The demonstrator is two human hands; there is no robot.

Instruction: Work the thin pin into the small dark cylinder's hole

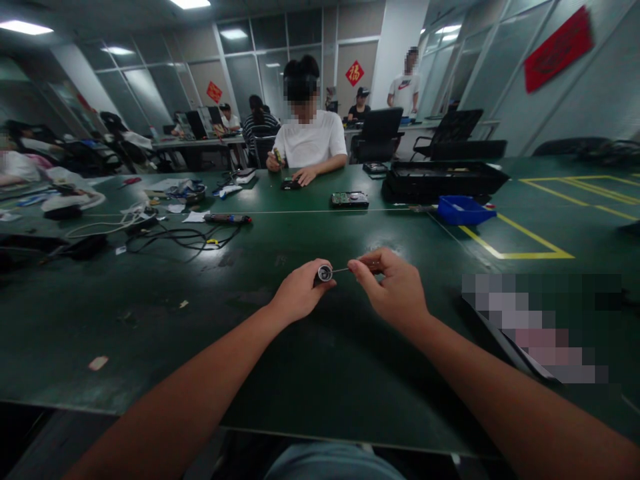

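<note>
My left hand (299,293) is closed round a small round metal part (325,273). Its hollow, ring-shaped end faces me, and the rest is hidden in my fingers. My right hand (395,283) grips a thin-shafted tool, apparently a screwdriver (341,270), with a brownish handle partly covered by my fingers. The shaft runs sideways to the right side of the metal part; whether its tip touches or enters it, I cannot tell. Both hands are above the near middle of the green table (300,373).
Across the table a person (313,140) in a white shirt works on a small dark device. A hard drive (350,199), a black tray (445,180) and a blue bin (465,210) stand towards the back. Black cables (185,239) lie at left, a blurred-out flat object at right.
</note>
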